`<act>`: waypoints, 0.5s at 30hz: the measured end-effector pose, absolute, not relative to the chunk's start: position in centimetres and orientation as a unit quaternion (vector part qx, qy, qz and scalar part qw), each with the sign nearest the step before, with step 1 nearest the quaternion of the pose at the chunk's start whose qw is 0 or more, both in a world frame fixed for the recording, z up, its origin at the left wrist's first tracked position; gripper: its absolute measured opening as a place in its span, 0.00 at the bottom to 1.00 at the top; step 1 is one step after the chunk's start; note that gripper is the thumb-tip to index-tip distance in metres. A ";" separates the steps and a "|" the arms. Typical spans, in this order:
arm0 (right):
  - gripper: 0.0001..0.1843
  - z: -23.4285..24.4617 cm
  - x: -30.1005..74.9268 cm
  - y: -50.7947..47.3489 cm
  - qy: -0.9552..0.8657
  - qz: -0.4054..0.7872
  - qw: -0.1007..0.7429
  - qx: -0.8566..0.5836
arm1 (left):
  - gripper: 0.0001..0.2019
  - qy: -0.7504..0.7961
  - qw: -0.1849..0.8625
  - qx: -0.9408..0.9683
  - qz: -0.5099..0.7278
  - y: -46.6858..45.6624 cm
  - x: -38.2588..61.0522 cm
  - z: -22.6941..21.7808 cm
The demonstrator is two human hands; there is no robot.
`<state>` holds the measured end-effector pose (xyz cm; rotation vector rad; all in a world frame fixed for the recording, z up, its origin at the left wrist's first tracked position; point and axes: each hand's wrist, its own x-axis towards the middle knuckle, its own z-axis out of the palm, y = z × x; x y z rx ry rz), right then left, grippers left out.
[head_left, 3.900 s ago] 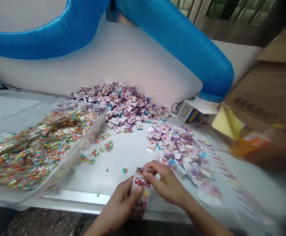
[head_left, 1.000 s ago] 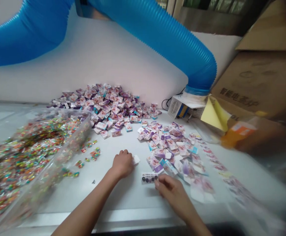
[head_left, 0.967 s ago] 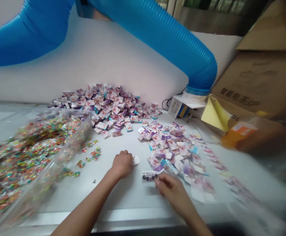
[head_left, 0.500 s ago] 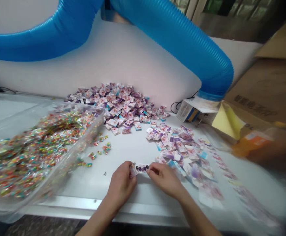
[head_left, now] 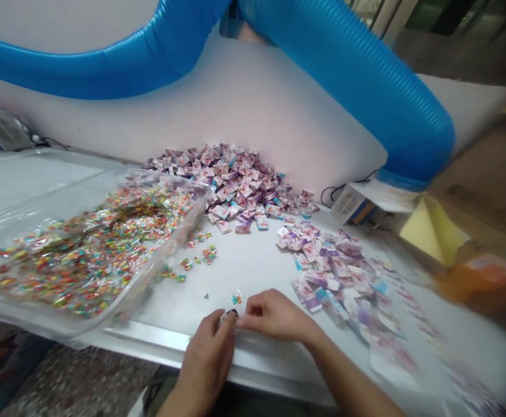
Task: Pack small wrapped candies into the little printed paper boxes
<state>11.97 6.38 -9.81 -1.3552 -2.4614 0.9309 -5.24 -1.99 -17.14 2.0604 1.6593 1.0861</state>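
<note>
My left hand is closed at the front of the white table, holding a small printed card of which only a sliver with a dark oval shows. My right hand meets it from the right, thumb and forefinger pinched at the card's edge. What else those fingertips may hold is hidden. Just beyond the hands lies a small clear packet with coloured pieces. A tiny dark bit sits to its left. Right of my right hand spread loose purple-and-white printed cartons, some looking flat.
A clear plastic tub full of colourful small packets stands at left, with several packets spilled beside it. Small folded boxes are heaped against the wall. A blue duct hangs overhead. Yellow paper and cardboard are at right.
The view has turned left, so the scene sits further right. My hands have come closer together and the card, earlier stretched in plain sight between them, is now mostly covered by fingers.
</note>
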 end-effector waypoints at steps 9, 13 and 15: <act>0.06 -14.1 9.7 8.6 -0.803 0.261 0.156 -0.513 | 0.15 0.589 0.074 0.693 0.409 -2.4 -6.3 -16.2; 0.05 -12.2 10.7 7.5 -0.754 0.329 0.214 -0.527 | 0.14 0.591 0.072 0.688 0.415 -1.9 -5.6 -16.4; 0.09 -11.2 10.9 6.3 -0.694 0.396 0.285 -0.530 | 0.15 0.588 0.073 0.688 0.420 -1.6 -5.1 -16.5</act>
